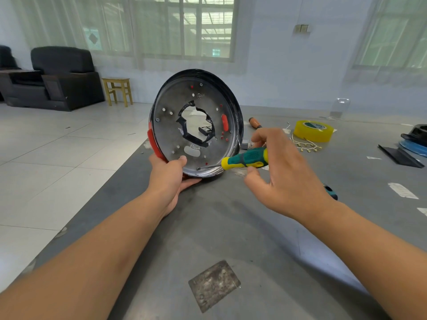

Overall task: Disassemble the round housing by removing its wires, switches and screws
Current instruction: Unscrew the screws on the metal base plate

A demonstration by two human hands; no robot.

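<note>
Grey metal housing [196,123] stands tilted on edge on the table [231,227], gripped at its six o'clock rim by the left hand [169,176]. Right hand [284,172], fingers curled, holds a green-yellow screwdriver [245,159] whose tip meets a screw [198,168] at six o'clock. Yellow tape [314,130] lies at two o'clock.

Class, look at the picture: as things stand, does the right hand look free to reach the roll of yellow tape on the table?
Probably not at once. The right hand is busy pinching the screwdriver, whose tip sits at the round housing. The table path to the yellow tape looks open, apart from small brass terminals.
</note>
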